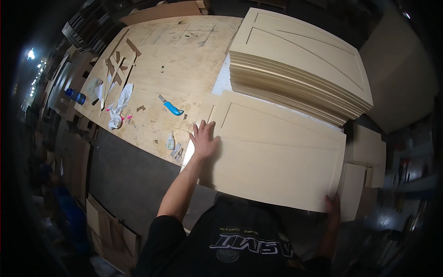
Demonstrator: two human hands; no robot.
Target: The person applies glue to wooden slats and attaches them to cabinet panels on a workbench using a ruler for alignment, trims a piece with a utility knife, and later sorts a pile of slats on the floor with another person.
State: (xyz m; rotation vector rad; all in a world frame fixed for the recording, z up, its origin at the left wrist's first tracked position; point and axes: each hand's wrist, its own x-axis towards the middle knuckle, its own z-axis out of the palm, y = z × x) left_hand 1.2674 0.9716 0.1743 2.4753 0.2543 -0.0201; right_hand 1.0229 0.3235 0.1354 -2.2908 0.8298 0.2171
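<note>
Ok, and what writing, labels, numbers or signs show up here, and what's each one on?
Black shirt: large white-outlined lettering, smaller yellowish lettering and a round emblem, appearing upside down; I won't copy printed words out.
Small white bottle: greenish print, too small to read.
Pale panel under the left hand: grooves, no lettering that I can see.

Big white-outlined letters (253,244), upside down, on the near black shirt (196,249), small yellow lettering (236,230) and round emblem (227,255) beside them, small white bottle's (170,141) green print too tiny to read
</note>
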